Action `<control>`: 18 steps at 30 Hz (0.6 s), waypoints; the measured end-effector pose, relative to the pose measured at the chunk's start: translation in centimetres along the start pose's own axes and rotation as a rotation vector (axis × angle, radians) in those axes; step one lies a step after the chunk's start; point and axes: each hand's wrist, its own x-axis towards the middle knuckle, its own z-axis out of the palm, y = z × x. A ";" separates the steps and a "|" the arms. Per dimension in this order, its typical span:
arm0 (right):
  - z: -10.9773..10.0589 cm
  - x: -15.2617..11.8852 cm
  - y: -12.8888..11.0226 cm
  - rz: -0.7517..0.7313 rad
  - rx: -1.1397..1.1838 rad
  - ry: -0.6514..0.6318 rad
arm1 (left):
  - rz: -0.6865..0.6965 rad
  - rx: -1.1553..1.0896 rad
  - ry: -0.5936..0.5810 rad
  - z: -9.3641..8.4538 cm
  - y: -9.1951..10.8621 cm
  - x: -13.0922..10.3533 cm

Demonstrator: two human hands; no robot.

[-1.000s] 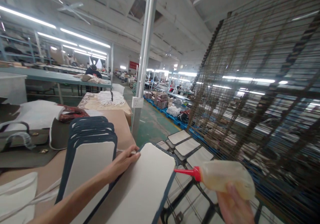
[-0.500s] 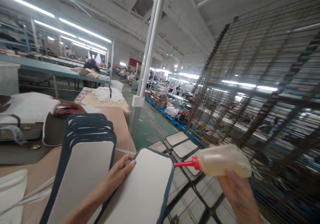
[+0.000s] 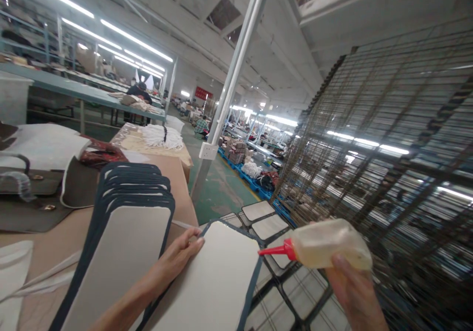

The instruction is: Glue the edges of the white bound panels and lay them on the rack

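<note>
My left hand [image 3: 182, 254] grips the left edge of a white panel [image 3: 218, 277] with a dark blue border, thumb on top and fingers at the rim. In my right hand [image 3: 351, 281] is a squeeze bottle [image 3: 330, 245] of pale yellowish liquid, lying nearly level. Its red nozzle [image 3: 275, 250] points left, and the tip is at the panel's right border near the upper corner. Left of the panel, a fanned stack of similar blue-edged panels [image 3: 135, 242] lies on the brown work surface [image 3: 181, 178].
A wire rack [image 3: 369, 139] rises at the right, with more dark-edged panels [image 3: 268, 226] on its lower mesh. A metal post [image 3: 236, 70] with a socket box stands ahead. Grey bag pieces [image 3: 77, 185] lie at left. A person [image 3: 139, 92] bends over a far table.
The nozzle tip has moved a little down along the panel's right border. My left hand keeps its hold on the panel. The whole view has shifted slightly.
</note>
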 end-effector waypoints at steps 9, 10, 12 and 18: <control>0.6 -0.6 -0.3 -0.081 -0.032 0.076 | 0.060 0.033 -0.057 -0.4 0.8 -0.5; 0.7 -0.6 -0.3 -0.086 -0.038 0.078 | 0.064 0.037 -0.064 -0.5 1.0 -0.6; 0.7 -0.7 -0.2 -0.086 -0.055 0.078 | 0.080 0.048 -0.056 -0.5 1.3 -0.7; 0.3 -1.7 0.3 -0.081 -0.071 0.032 | 0.073 0.103 0.008 -0.3 2.4 -0.9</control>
